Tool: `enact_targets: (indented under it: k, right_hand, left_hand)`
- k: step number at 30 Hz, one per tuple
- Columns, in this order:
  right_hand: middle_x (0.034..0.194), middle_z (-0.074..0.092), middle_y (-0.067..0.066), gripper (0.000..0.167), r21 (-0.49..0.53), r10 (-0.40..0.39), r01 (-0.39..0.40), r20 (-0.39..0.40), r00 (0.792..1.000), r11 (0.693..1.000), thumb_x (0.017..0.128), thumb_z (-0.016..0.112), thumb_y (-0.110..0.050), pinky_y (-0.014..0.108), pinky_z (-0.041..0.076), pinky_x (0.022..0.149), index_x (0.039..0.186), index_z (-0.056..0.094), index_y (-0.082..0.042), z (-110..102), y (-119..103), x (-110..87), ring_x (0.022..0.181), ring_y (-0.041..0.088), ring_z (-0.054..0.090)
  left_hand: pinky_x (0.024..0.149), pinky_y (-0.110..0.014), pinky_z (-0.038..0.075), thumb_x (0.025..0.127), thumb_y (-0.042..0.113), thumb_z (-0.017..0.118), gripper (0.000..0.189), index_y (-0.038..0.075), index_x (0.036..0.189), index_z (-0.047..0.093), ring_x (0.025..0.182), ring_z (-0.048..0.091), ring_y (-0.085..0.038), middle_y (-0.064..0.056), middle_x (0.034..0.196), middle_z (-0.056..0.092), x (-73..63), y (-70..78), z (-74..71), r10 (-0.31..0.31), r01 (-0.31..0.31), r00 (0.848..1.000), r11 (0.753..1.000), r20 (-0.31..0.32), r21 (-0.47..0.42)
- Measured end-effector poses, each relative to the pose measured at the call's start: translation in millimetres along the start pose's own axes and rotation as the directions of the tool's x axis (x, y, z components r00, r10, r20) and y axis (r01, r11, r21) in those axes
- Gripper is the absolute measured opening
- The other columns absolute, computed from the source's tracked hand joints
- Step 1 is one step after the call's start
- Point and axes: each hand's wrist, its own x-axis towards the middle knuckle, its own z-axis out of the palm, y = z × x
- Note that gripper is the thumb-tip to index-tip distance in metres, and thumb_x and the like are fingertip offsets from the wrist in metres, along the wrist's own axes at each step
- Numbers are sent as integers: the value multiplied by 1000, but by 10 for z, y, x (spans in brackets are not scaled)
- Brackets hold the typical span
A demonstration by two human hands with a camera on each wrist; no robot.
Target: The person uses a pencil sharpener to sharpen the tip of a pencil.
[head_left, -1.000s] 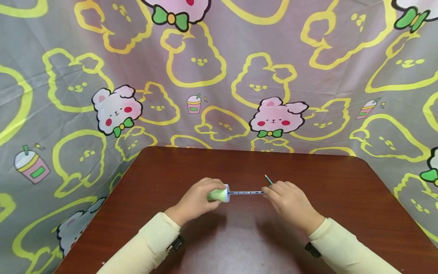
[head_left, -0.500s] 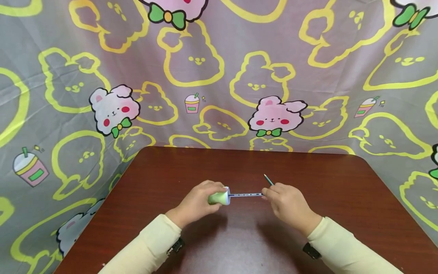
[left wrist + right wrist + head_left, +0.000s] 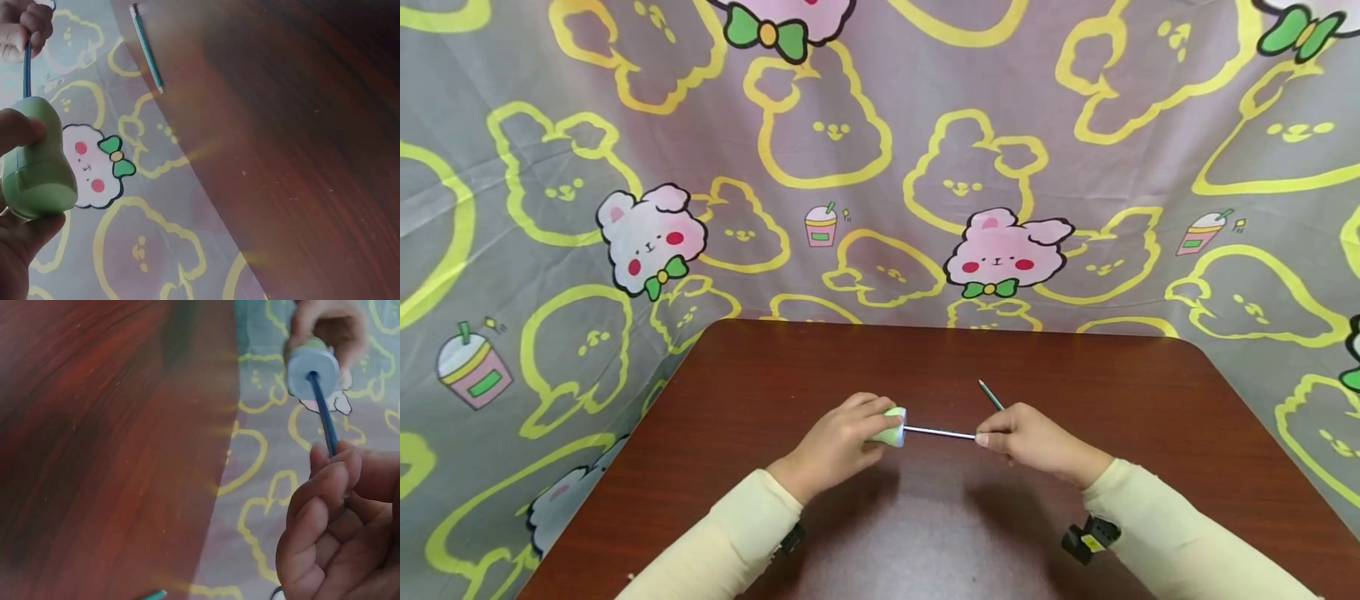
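My left hand (image 3: 846, 437) grips a light green pencil sharpener (image 3: 40, 165) with a pale blue-white end, fingers and thumb around its body. A thin dark blue pencil (image 3: 324, 415) runs into the hole in the middle of that end; its inserted tip is hidden. With thumb and fingers my right hand (image 3: 1033, 440) pinches the pencil's outer end. Both hands are held in front of me, the pencil nearly level between them. Just beyond the right hand, a green pencil (image 3: 991, 394) lies on the table, pointing away and to the left.
The dark reddish-brown table (image 3: 820, 358) has rounded far corners. A grey curtain (image 3: 880, 200) with yellow outlines and cartoon bunnies hangs along the table's back and sides.
My right hand has rolled over, so its thumb now shows on top, and the pencil has turned from its printed side to a plain one. The left hand still holds the sharpener.
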Motion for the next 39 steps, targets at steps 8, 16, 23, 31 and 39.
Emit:
enact_targets:
  k: [8, 16, 23, 31, 39]
  right_hand:
    - [94, 68, -4, 27, -360, -153, 79, -183, 971, 930, 89, 68, -25, 32, 48, 67, 111, 69, -9, 71, 4, 14, 78, 9, 57]
    - [80, 64, 1, 29, -821, -744, 310, -193, 639, 479, 100, 48, -24, 37, 48, 63, 97, 70, -6, 128, 146, 39, 72, 21, 58]
    - [73, 57, 2, 36, -875, -845, 336, -137, 517, 347, 104, 37, -18, 31, 44, 53, 89, 66, -3, 170, 150, 68, 62, 20, 51]
    - [68, 58, -3, 41, -761, -777, 392, -226, 587, 517, 103, 42, -25, 25, 45, 49, 80, 68, -5, 210, 106, 38, 59, 12, 53]
    - [58, 42, -9, 17, 9, -46, 46, 6, 999, 999, 92, 60, -9, 22, 31, 49, 77, 68, -8, 57, -39, -8, 52, 4, 34]
  left_hand:
    - [83, -31, 53, 65, 0, 82, 41, 7, 105, 73, 101, 62, -23, -9, 108, 69, 7, -22, -36, -109, 109, 994, 993, -1, -46]
    - [84, -32, 53, 70, 0, 80, 40, 6, 108, 71, 101, 61, -21, -4, 107, 69, 0, -7, -78, -243, 255, 967, 944, 80, -208]
    - [80, -29, 52, 70, 1, 80, 38, 7, 106, 70, 94, 61, -18, -3, 105, 69, 14, 6, -114, -297, 328, 943, 900, 147, -287]
    - [81, -28, 53, 69, 0, 80, 39, 4, 107, 72, 101, 62, -22, -9, 108, 69, 17, 9, -113, -167, 177, 983, 967, 73, -183]
    - [83, -27, 53, 68, 0, 83, 39, 7, 104, 73, 103, 61, -22, -8, 110, 68, 10, 1, -72, -40, 43, 997, 998, 68, -44]
